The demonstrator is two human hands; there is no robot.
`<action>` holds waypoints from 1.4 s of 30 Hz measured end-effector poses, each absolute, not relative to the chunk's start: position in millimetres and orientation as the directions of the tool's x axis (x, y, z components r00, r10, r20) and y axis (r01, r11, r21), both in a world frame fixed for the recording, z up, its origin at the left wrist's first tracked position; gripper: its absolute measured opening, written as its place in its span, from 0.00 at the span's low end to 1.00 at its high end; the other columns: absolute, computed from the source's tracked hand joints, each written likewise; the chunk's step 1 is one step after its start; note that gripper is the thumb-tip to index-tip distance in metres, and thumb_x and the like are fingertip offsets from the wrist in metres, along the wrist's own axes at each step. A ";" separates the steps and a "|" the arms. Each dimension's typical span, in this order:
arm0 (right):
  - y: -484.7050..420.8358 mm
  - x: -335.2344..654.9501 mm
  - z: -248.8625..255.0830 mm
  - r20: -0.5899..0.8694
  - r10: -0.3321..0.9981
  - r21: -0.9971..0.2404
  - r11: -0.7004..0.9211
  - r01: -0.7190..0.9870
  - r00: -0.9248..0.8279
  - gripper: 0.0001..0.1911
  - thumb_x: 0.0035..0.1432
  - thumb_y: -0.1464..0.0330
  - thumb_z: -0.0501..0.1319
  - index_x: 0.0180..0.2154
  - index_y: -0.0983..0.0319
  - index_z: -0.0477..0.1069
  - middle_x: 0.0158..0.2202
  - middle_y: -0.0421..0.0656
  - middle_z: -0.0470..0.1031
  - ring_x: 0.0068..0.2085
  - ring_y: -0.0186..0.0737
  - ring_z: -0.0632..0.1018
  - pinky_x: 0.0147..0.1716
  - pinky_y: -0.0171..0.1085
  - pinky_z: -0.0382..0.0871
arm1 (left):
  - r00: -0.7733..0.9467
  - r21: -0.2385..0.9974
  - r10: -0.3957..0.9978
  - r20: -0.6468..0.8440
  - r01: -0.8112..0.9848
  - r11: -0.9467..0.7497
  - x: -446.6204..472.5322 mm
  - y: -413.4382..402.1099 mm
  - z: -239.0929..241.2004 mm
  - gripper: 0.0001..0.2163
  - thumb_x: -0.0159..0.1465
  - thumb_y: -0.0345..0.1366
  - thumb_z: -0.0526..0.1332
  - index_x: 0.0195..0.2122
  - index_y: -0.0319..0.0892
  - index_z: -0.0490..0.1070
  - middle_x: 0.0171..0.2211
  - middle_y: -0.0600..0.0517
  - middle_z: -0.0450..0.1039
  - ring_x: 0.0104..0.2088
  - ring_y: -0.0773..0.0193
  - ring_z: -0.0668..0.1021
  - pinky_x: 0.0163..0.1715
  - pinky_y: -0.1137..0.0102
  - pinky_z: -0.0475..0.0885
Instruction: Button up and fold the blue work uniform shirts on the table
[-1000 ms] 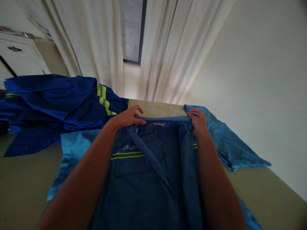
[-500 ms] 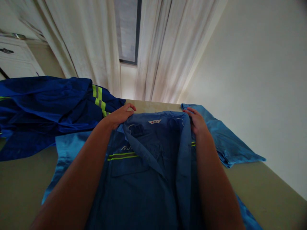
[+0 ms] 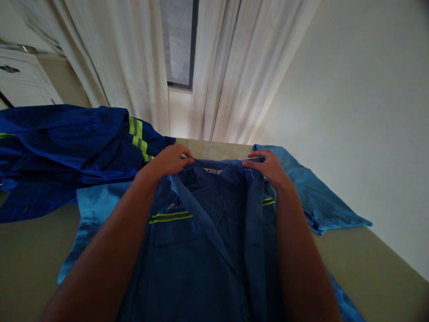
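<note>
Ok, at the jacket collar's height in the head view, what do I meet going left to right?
Dark-blue garment, left hand, white collar label, right hand, light-blue cloth, pale wall.

Homelike room: curtains (image 3: 134,67), white cabinet (image 3: 30,89)

With the collar (image 3: 231,163) as my clock centre, I could slip through at 12 between the left hand (image 3: 176,158) and right hand (image 3: 268,165) — a narrow tan strip (image 3: 214,150), with curtains (image 3: 221,80) hanging beyond. Bunched dark blue clothing (image 3: 67,143) blocks 9, the wall (image 3: 368,112) rises at 2, and I get wider room over the tan surface (image 3: 362,259) at 4.
</note>
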State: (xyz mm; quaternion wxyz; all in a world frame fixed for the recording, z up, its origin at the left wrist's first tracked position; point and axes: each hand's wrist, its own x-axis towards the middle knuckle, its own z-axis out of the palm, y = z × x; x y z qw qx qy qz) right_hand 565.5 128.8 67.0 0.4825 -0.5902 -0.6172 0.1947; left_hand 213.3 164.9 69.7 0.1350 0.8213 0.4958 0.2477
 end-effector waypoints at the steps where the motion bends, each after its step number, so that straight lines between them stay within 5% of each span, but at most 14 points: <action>1: 128.9 564.8 67.6 0.407 0.907 -0.721 0.246 0.648 0.108 0.21 0.36 0.58 0.80 0.34 0.57 0.81 0.45 0.45 0.76 0.51 0.51 0.76 0.52 0.46 0.72 | 0.373 0.481 0.888 0.269 0.747 -0.459 213.1 164.7 70.2 0.09 0.60 0.42 0.64 0.32 0.45 0.82 0.36 0.46 0.81 0.40 0.52 0.81 0.45 0.64 0.73; 5: 132.7 566.9 69.8 0.439 0.893 -0.475 0.322 0.819 -0.098 0.09 0.45 0.67 0.75 0.31 0.56 0.80 0.46 0.46 0.76 0.53 0.51 0.75 0.61 0.51 0.63 | 0.312 0.516 0.901 0.301 0.741 -0.429 214.3 160.4 75.6 0.10 0.61 0.40 0.62 0.32 0.44 0.82 0.33 0.46 0.81 0.36 0.52 0.81 0.43 0.64 0.73; 10: 131.7 570.5 75.9 0.478 0.867 -0.333 0.328 0.884 -0.142 0.04 0.53 0.68 0.69 0.34 0.57 0.79 0.47 0.46 0.79 0.52 0.52 0.76 0.59 0.52 0.62 | 0.271 0.517 0.902 0.335 0.748 -0.417 219.6 155.3 82.3 0.11 0.63 0.40 0.60 0.35 0.43 0.82 0.34 0.46 0.82 0.37 0.52 0.81 0.43 0.63 0.73; 16: 127.7 564.4 86.9 0.429 0.893 -0.351 0.303 0.886 -0.135 0.06 0.61 0.66 0.60 0.36 0.57 0.77 0.34 0.43 0.80 0.37 0.46 0.76 0.43 0.42 0.67 | 0.248 0.540 0.895 0.370 0.727 -0.424 222.1 154.3 83.0 0.11 0.64 0.40 0.60 0.37 0.42 0.82 0.34 0.46 0.81 0.36 0.55 0.80 0.41 0.65 0.73; 42: 126.8 557.9 88.0 0.459 0.888 -0.385 0.215 0.897 -0.016 0.08 0.58 0.67 0.59 0.28 0.57 0.76 0.29 0.43 0.77 0.34 0.45 0.75 0.39 0.41 0.66 | 0.296 0.614 0.877 0.378 0.629 -0.477 222.7 155.1 82.2 0.15 0.65 0.46 0.59 0.39 0.40 0.81 0.33 0.47 0.81 0.33 0.59 0.78 0.37 0.68 0.71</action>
